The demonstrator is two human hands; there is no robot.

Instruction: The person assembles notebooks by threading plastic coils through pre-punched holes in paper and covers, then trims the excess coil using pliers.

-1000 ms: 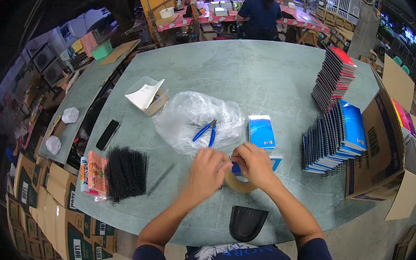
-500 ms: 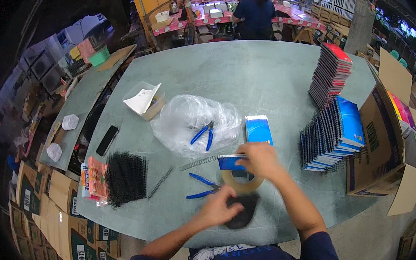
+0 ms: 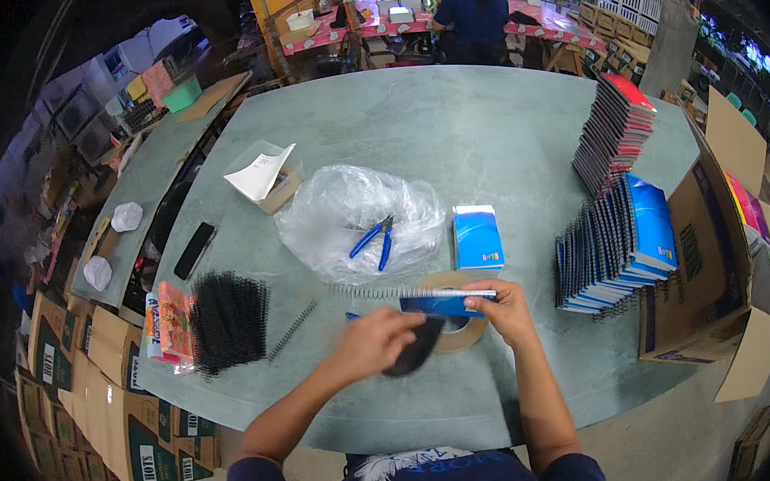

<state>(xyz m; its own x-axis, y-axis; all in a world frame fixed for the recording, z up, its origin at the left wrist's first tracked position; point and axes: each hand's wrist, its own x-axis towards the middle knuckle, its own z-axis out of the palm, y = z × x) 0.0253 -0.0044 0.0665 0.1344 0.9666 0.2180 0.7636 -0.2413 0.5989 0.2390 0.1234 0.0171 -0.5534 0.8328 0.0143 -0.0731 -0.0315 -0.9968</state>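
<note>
My right hand (image 3: 506, 312) pinches the right end of a small blue-covered notebook (image 3: 440, 305), held with its white page edge up. From its left side a wire spiral coil (image 3: 366, 293) sticks out. My blurred left hand (image 3: 377, 341) is closed at the notebook's lower left, with a dark flat piece (image 3: 412, 351) at its fingertips; its exact kind cannot be made out. Behind that hand, blue-handled pliers (image 3: 352, 315) are mostly hidden. A roll of clear tape (image 3: 465, 335) lies under the notebook. Just beyond is another blue notebook (image 3: 477, 240).
A second pair of pliers (image 3: 373, 243) rests on a clear plastic bag (image 3: 329, 213). Black coils (image 3: 230, 320), a loose coil (image 3: 292, 329) and a phone (image 3: 194, 251) lie left. Blue (image 3: 651, 229) and red notebooks (image 3: 629, 99) are stacked beside an open carton (image 3: 699, 261).
My left hand moved up and left with the dark piece, now by the notebook. My right hand shifted to the notebook's right end, and the notebook moved slightly right.
</note>
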